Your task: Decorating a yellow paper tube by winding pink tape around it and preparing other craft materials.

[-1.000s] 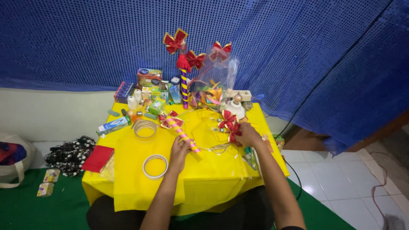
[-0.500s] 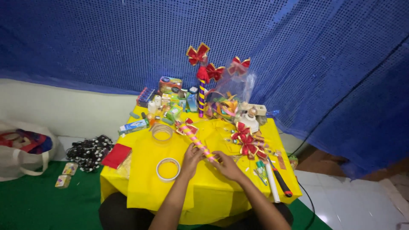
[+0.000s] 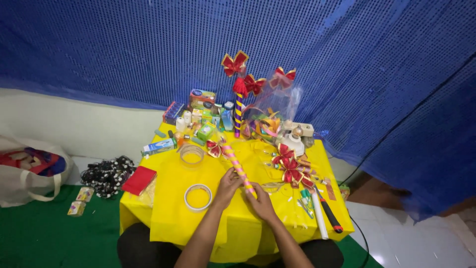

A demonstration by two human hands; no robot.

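Both hands, left hand point(image 3: 227, 186) and right hand point(image 3: 259, 200), are grasping the near end of a striped stick point(image 3: 237, 167) lying beside the tape roll point(image 3: 198, 197) on the yellow table point(image 3: 168, 218).

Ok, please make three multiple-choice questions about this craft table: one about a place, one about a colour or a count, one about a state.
1. Where does the roll of tape lie?
A. left of the left hand
B. on the green floor
C. behind the upright stick

2. What colour is the tablecloth?
A. white
B. yellow
C. red

3. How is the striped stick with the red bow?
A. standing upright
B. lying on the floor
C. lying on the table, its near end between both hands

Answers: 1 A, the ring of tape is beside the left hand on the cloth. 2 B, the cloth is bright yellow. 3 C, the left hand and the right hand meet at its near end.
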